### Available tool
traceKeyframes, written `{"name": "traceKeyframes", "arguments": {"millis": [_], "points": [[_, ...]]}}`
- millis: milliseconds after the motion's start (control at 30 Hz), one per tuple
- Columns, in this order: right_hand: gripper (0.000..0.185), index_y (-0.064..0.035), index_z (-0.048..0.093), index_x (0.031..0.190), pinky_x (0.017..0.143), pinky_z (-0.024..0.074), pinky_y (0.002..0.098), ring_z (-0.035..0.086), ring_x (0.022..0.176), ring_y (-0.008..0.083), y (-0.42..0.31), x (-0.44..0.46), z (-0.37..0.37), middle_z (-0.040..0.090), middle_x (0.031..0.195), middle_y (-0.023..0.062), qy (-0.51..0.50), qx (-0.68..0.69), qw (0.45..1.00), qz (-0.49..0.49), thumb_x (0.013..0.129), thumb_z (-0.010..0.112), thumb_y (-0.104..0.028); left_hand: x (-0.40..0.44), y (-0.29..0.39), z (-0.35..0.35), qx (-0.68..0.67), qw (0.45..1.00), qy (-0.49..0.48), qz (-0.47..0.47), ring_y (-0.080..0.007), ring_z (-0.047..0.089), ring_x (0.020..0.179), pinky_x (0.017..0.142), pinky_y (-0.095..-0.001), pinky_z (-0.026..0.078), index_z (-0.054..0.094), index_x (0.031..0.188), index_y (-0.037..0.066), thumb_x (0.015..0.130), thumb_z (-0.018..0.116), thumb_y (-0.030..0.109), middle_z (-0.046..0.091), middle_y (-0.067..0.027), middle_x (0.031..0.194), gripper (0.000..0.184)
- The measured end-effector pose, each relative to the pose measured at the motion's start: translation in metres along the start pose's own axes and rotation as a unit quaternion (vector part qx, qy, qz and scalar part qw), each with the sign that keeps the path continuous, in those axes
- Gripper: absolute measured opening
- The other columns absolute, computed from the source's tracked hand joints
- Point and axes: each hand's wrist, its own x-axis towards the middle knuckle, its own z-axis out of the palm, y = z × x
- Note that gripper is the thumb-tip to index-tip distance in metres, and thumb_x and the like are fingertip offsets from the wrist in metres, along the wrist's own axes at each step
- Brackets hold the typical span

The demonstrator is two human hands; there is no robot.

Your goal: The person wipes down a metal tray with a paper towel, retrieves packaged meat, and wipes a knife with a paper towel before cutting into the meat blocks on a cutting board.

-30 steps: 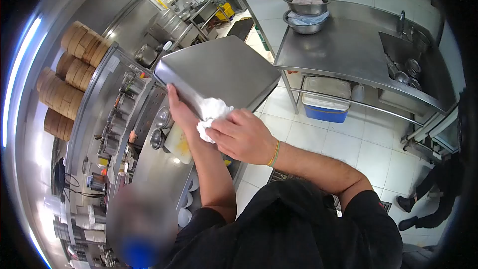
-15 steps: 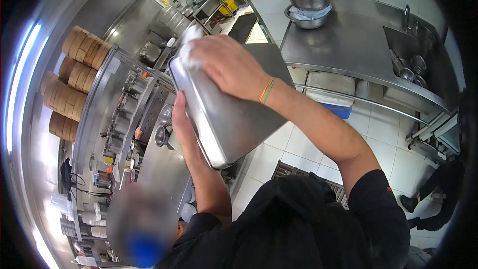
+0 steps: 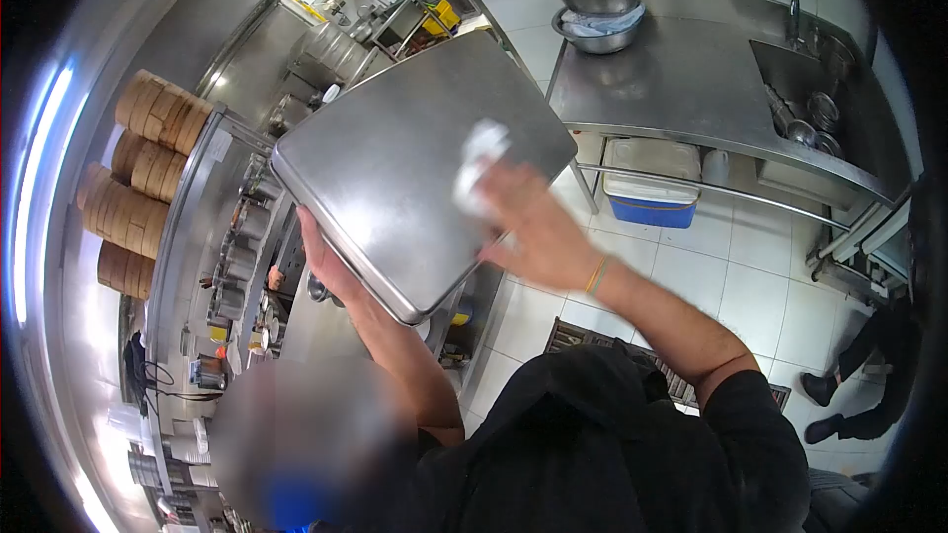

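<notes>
Your metal pan [image 3: 395, 153] is dull grey and smooth with rounded corners, tilted in front of you with its broad flat face up. Your left hand [image 3: 328, 255] has its fingers clamped on the pan's side, mostly hidden beneath it. Your right hand [image 3: 543, 227] has its fingers closed on a white cloth [image 3: 482, 160] over the flat face. To the right, a steel tabletop [image 3: 662, 89] bears stacked bowls [image 3: 597, 12] above a white tiled floor [image 3: 681, 276]; steamer baskets [image 3: 158, 178] stand at left. Motion smears your right fingers and cloth; a blurred patch covers the lower left.
</notes>
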Motion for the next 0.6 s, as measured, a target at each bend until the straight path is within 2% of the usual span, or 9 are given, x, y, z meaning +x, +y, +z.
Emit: {"name": "traceKeyframes", "arguments": {"millis": [67, 167, 267, 367, 400, 433, 467, 567, 600], "points": [[0.08, 0.0038, 0.037, 0.153, 0.125, 0.0215, 0.0518, 0.03, 0.152, 0.0429, 0.061, -0.005, 0.012, 0.035, 0.16, 0.0298, 0.046, -0.017, 0.991, 0.126, 0.099, 0.059, -0.051, -0.005, 0.006, -0.001, -0.029, 0.999, -0.011, -0.01, -0.0339, 0.067, 0.114, 0.094, -0.0459, 0.057, 0.049, 0.144, -0.001, 0.107, 0.046, 0.046, 0.063, -0.0199, 0.132, 0.06], [0.084, 0.0082, 0.037, 0.152, 0.126, 0.0212, 0.0463, 0.029, 0.152, 0.0427, 0.102, 0.025, 0.02, 0.033, 0.16, 0.0317, 0.085, 0.022, 0.964, 0.249, 0.1, 0.055, -0.055, -0.006, 0.002, -0.015, 0.026, 0.999, -0.038, -0.005, -0.034, 0.066, 0.115, 0.096, -0.0448, 0.056, 0.048, 0.145, 0.0, 0.107, 0.047, 0.047, 0.062, -0.0195, 0.134, 0.061], [0.081, 0.0069, 0.034, 0.155, 0.127, 0.0194, 0.0427, 0.023, 0.155, 0.0401, 0.065, 0.079, 0.022, 0.029, 0.163, 0.0308, 0.069, 0.047, 0.966, 0.243, 0.104, 0.049, -0.054, -0.015, -0.008, 0.013, 0.045, 0.998, 0.019, -0.039, -0.0306, 0.069, 0.109, 0.094, -0.0425, 0.058, 0.055, 0.139, 0.001, 0.109, 0.043, 0.045, 0.067, -0.016, 0.127, 0.055], [0.079, 0.0041, 0.041, 0.149, 0.125, 0.0246, 0.048, 0.031, 0.15, 0.0434, -0.024, 0.098, 0.033, 0.034, 0.159, 0.0292, 0.075, 0.095, 0.991, 0.056, 0.097, 0.063, -0.051, 0.0, -0.022, -0.018, 0.128, 0.99, 0.031, -0.047, -0.0312, 0.065, 0.117, 0.1, -0.0428, 0.054, 0.048, 0.145, -0.001, 0.107, 0.049, 0.045, 0.062, -0.0185, 0.136, 0.06], [0.077, 0.0028, 0.043, 0.148, 0.125, 0.0259, 0.0495, 0.033, 0.149, 0.0433, -0.047, 0.092, 0.04, 0.035, 0.159, 0.0281, 0.066, 0.104, 0.992, -0.013, 0.096, 0.065, -0.05, -0.003, -0.02, -0.009, 0.118, 0.991, 0.032, -0.062, -0.0276, 0.068, 0.109, 0.095, -0.0424, 0.056, 0.054, 0.14, 0.001, 0.108, 0.048, 0.043, 0.066, -0.0147, 0.128, 0.054], [0.077, 0.0016, 0.043, 0.148, 0.124, 0.0262, 0.0505, 0.033, 0.149, 0.0426, -0.067, 0.076, 0.043, 0.034, 0.159, 0.027, 0.043, 0.13, 0.988, -0.069, 0.095, 0.066, -0.05, 0.012, -0.037, -0.069, 0.213, 0.972, -0.046, 0.084, -0.0273, 0.067, 0.112, 0.097, -0.0407, 0.055, 0.054, 0.14, 0.002, 0.105, 0.054, 0.044, 0.066, -0.0142, 0.128, 0.055], [0.077, 0.0004, 0.042, 0.147, 0.124, 0.0265, 0.0514, 0.033, 0.149, 0.0418, -0.084, 0.061, 0.047, 0.034, 0.16, 0.0259, 0.018, 0.156, 0.98, -0.125, 0.095, 0.066, -0.05, 0.005, -0.034, -0.061, 0.155, 0.987, -0.03, 0.037, -0.0268, 0.068, 0.111, 0.095, -0.0401, 0.055, 0.055, 0.139, 0.002, 0.105, 0.054, 0.044, 0.066, -0.0136, 0.127, 0.053], [0.08, 0.0, 0.041, 0.148, 0.124, 0.0258, 0.0529, 0.031, 0.15, 0.0416, -0.089, 0.013, 0.057, 0.034, 0.16, 0.0259, -0.028, 0.106, 0.982, -0.156, 0.095, 0.064, -0.055, -0.022, -0.019, -0.016, -0.025, 0.994, 0.03, -0.103, -0.0251, 0.069, 0.105, 0.091, -0.0384, 0.056, 0.057, 0.137, 0.005, 0.105, 0.054, 0.043, 0.068, -0.0119, 0.121, 0.05], [0.084, 0.0018, 0.039, 0.15, 0.125, 0.025, 0.0528, 0.031, 0.15, 0.0428, -0.082, 0.01, 0.054, 0.033, 0.16, 0.0277, -0.036, 0.097, 0.984, -0.147, 0.094, 0.064, -0.056, -0.019, -0.023, -0.028, -0.006, 0.996, 0.043, -0.078, -0.0237, 0.069, 0.1, 0.087, -0.0367, 0.056, 0.058, 0.136, 0.007, 0.105, 0.054, 0.046, 0.07, -0.0106, 0.118, 0.049]]}}
